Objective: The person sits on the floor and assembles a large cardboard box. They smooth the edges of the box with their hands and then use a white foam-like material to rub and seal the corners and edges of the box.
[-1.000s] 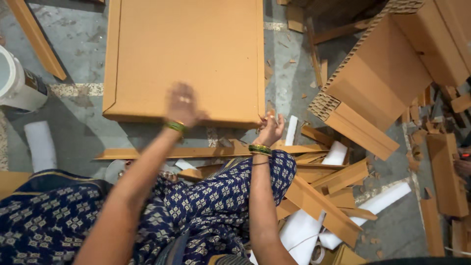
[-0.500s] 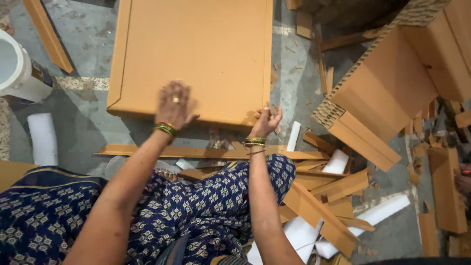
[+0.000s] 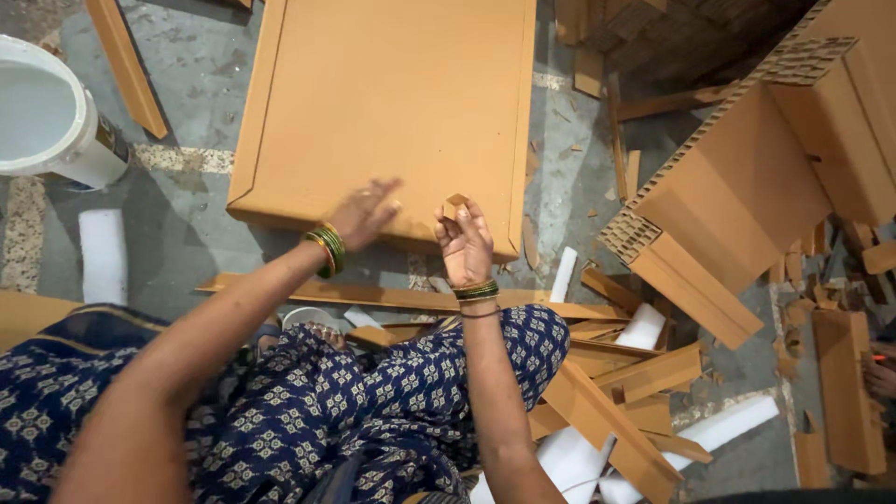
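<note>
Since half a second ago, the right hand (image 3: 464, 245) has been raised off the panel edge; a small cardboard scrap (image 3: 455, 202) is now pinched in its fingertips. Left hand (image 3: 362, 215) is lifted, fingers spread and empty, above the near edge of the large flat cardboard panel (image 3: 392, 103) on the floor. Scrap judged light, stiff, easily crushed; best held by its edges. White bucket (image 3: 47, 112) noted far left, honeycomb cardboard blocks (image 3: 737, 196) right, strips underfoot.

A white bucket (image 3: 51, 117) stands far left, a white foam roll (image 3: 103, 254) below it, and stacked cardboard blocks (image 3: 747, 196), perhaps honeycomb-cored, at right.
</note>
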